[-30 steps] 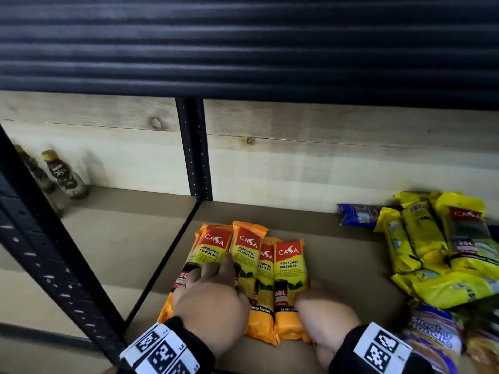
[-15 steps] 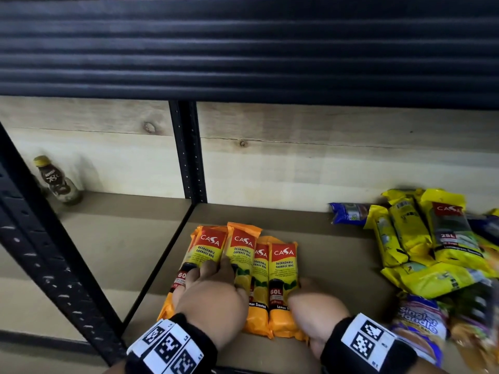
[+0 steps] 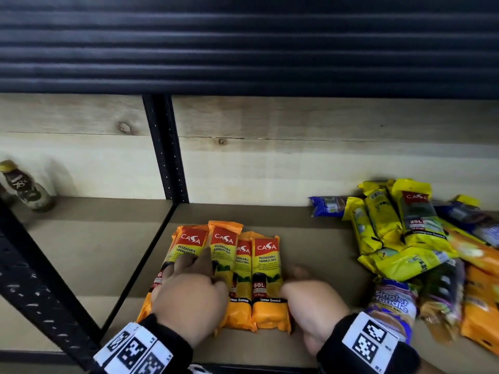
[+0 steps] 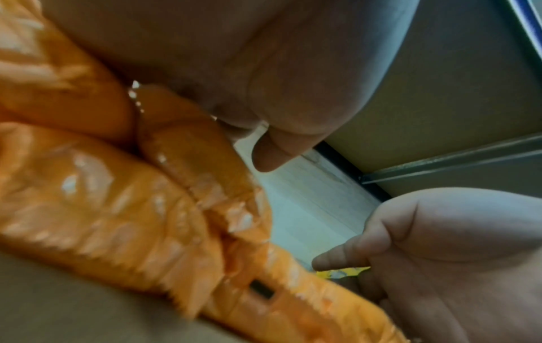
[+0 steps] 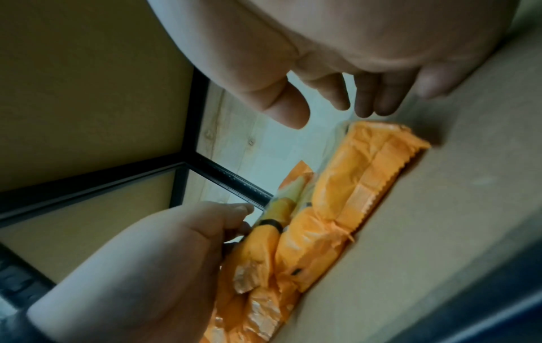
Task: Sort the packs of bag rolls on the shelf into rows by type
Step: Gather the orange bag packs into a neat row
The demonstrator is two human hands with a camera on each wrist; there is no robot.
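Four orange plastic packs of garbage-bag rolls point(image 3: 266, 276) lie side by side in one row on the brown board shelf point(image 3: 318, 238), long axes running from 6 to 12 o'clock, red CASA labels at the 12 o'clock ends.

The left hand point(image 3: 189, 300) rests flat on the two packs at the 9 o'clock end, fingers extended forward over them; its grip is open, pressing rather than clasping.

The right hand point(image 3: 313, 306) lies on the shelf against the 3 o'clock flank of the row, fingers straight and loose, holding nothing.

At 2 to 3 o'clock, well apart from the row, sits an unsorted heap of yellow packs point(image 3: 399, 238), with blue packs point(image 3: 326, 206) and further orange ones mixed in.

At 9 o'clock, in the neighbouring bay beyond the black metal upright point(image 3: 164, 149), a small dark bottle with a yellow cap point(image 3: 24, 187) stands by the pale wooden back wall point(image 3: 297, 157).
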